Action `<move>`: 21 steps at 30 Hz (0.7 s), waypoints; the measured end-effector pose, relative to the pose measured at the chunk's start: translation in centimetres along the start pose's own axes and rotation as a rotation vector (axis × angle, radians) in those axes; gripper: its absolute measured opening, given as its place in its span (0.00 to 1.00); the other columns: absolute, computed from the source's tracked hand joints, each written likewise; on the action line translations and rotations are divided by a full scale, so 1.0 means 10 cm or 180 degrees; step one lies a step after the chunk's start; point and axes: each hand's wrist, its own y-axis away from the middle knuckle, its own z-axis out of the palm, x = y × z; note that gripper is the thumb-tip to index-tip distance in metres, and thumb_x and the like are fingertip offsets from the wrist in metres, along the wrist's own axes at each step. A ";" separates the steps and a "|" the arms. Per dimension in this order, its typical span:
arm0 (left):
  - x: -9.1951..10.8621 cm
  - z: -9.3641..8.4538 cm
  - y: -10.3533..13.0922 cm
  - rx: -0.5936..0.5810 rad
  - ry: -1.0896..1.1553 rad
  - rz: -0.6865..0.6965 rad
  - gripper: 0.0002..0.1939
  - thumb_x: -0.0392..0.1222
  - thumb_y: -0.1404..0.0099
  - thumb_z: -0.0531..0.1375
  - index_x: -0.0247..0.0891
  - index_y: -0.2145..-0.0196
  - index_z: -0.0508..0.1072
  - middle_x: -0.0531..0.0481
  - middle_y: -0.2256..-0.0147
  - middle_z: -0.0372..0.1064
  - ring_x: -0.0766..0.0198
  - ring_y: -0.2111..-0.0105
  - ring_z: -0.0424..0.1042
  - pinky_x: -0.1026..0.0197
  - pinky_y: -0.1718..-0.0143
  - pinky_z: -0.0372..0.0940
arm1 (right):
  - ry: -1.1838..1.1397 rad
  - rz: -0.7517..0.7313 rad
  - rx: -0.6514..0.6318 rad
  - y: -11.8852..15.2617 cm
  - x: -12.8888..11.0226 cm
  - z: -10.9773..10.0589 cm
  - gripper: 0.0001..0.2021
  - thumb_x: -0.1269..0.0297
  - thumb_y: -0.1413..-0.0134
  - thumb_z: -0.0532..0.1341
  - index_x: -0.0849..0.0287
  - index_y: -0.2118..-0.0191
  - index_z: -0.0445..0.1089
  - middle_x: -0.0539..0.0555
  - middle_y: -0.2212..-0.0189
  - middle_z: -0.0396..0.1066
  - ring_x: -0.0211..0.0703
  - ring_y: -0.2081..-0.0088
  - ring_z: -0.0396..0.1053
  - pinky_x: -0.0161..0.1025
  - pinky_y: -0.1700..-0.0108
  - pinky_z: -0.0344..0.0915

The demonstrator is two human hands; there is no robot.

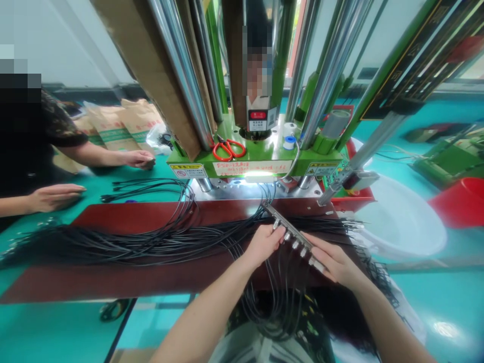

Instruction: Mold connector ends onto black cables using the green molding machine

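In front of the machine, a slim metal bar slants between my two hands. Several silver connectors stick out along its near edge, and black cables loop down below it toward my lap. My left hand is closed at the bar's upper part, thumb and fingers pinching by one connector. Lower down, my right hand grips the right end, fingers along its far side and thumb under the near edge. The bar's far tip lies near the machine's lit metal bed.
A thick bundle of black cables lies across the brown board. The green press stands ahead, with red-handled scissors on its ledge. A white tub and red bucket are right. At left, another person's hands rest by the table.
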 end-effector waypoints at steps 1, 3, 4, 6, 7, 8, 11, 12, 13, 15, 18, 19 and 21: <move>0.00 0.00 0.00 0.0004 -0.0025 0.0015 0.21 0.57 0.43 0.50 0.36 0.81 0.61 0.60 0.89 0.48 0.75 0.88 0.47 0.69 0.85 0.44 | -0.0085 0.0081 0.0026 0.00 0.00 0.00 0.26 0.51 0.52 0.58 0.54 0.47 0.63 0.55 0.59 0.69 0.40 0.68 0.65 0.32 0.74 0.61; 0.01 -0.01 0.01 0.0031 -0.0030 0.0074 0.23 0.59 0.42 0.48 0.36 0.79 0.62 0.56 0.86 0.54 0.73 0.87 0.53 0.69 0.86 0.47 | -0.0309 0.0238 0.0099 0.01 -0.02 0.02 0.27 0.51 0.52 0.59 0.54 0.46 0.62 0.55 0.62 0.70 0.35 0.75 0.63 0.29 0.80 0.55; 0.01 -0.02 0.02 0.0058 -0.0013 0.0094 0.24 0.60 0.42 0.46 0.36 0.78 0.63 0.55 0.84 0.57 0.72 0.86 0.55 0.69 0.86 0.48 | -0.0387 0.0281 0.0138 0.02 -0.03 0.03 0.27 0.51 0.53 0.59 0.55 0.46 0.61 0.54 0.65 0.71 0.32 0.78 0.60 0.27 0.83 0.51; 0.03 -0.06 0.04 0.0065 0.0034 0.0095 0.25 0.61 0.42 0.46 0.35 0.79 0.62 0.53 0.81 0.59 0.71 0.84 0.58 0.69 0.86 0.51 | -0.0432 0.0298 0.0198 0.04 -0.06 0.04 0.28 0.52 0.53 0.60 0.56 0.46 0.61 0.53 0.71 0.71 0.28 0.84 0.54 0.26 0.86 0.43; 0.04 -0.09 0.05 -0.0004 0.0046 0.0076 0.26 0.61 0.42 0.46 0.35 0.81 0.61 0.53 0.81 0.58 0.71 0.84 0.57 0.69 0.86 0.52 | -0.0424 0.0293 0.0206 0.05 -0.07 0.04 0.27 0.52 0.53 0.60 0.57 0.46 0.62 0.52 0.74 0.70 0.27 0.85 0.51 0.26 0.87 0.41; 0.04 -0.11 0.06 -0.0122 0.0046 0.0053 0.26 0.62 0.42 0.46 0.35 0.82 0.61 0.53 0.81 0.57 0.72 0.84 0.57 0.69 0.86 0.52 | -0.0410 0.0284 0.0195 0.06 -0.09 0.04 0.27 0.53 0.53 0.60 0.58 0.46 0.62 0.51 0.78 0.69 0.27 0.86 0.49 0.27 0.87 0.39; 0.06 -0.16 0.07 -0.0479 0.0058 -0.0005 0.28 0.63 0.43 0.46 0.34 0.83 0.62 0.53 0.82 0.56 0.72 0.85 0.55 0.68 0.85 0.53 | -0.0381 0.0253 0.0104 0.07 -0.11 0.03 0.27 0.53 0.52 0.60 0.58 0.47 0.63 0.48 0.84 0.65 0.26 0.87 0.45 0.27 0.87 0.38; 0.06 -0.17 0.06 -0.0525 0.0076 -0.0031 0.28 0.63 0.43 0.46 0.34 0.83 0.62 0.53 0.82 0.56 0.72 0.84 0.55 0.68 0.85 0.53 | -0.0368 0.0255 0.0073 0.07 -0.11 0.03 0.27 0.52 0.52 0.60 0.58 0.47 0.63 0.48 0.84 0.65 0.26 0.87 0.45 0.27 0.87 0.37; 0.07 -0.18 0.06 -0.0532 0.0107 -0.0064 0.28 0.64 0.44 0.46 0.34 0.83 0.62 0.53 0.83 0.56 0.72 0.84 0.55 0.68 0.85 0.53 | -0.0348 0.0268 0.0053 0.06 -0.11 0.02 0.27 0.52 0.53 0.60 0.58 0.47 0.63 0.49 0.83 0.67 0.26 0.87 0.46 0.27 0.87 0.38; 0.07 -0.18 0.05 -0.0542 0.0192 -0.0141 0.29 0.64 0.45 0.47 0.35 0.85 0.60 0.53 0.83 0.57 0.72 0.84 0.55 0.68 0.85 0.52 | -0.0294 0.0271 0.0061 0.06 -0.10 0.02 0.27 0.51 0.54 0.60 0.57 0.48 0.64 0.52 0.75 0.71 0.26 0.86 0.49 0.26 0.87 0.39; 0.08 -0.21 0.04 -0.0695 0.0299 -0.0194 0.28 0.64 0.46 0.49 0.36 0.87 0.54 0.53 0.83 0.57 0.73 0.85 0.54 0.68 0.85 0.52 | -0.0159 0.0184 0.0132 0.05 -0.10 0.01 0.26 0.51 0.56 0.60 0.56 0.50 0.66 0.56 0.65 0.72 0.31 0.83 0.58 0.28 0.88 0.47; 0.08 -0.21 0.04 -0.0761 0.0313 -0.0191 0.28 0.64 0.46 0.49 0.37 0.88 0.53 0.54 0.84 0.56 0.74 0.86 0.54 0.67 0.85 0.52 | -0.0103 0.0166 0.0143 0.05 -0.10 0.01 0.26 0.51 0.56 0.60 0.56 0.50 0.67 0.57 0.64 0.72 0.34 0.82 0.61 0.30 0.87 0.51; 0.08 -0.23 0.05 -0.0832 0.0320 -0.0150 0.28 0.62 0.45 0.49 0.37 0.89 0.52 0.54 0.85 0.55 0.74 0.86 0.53 0.67 0.85 0.52 | 0.0004 0.0157 0.0126 0.06 -0.11 -0.01 0.26 0.51 0.56 0.60 0.55 0.50 0.67 0.56 0.65 0.73 0.41 0.78 0.66 0.34 0.84 0.59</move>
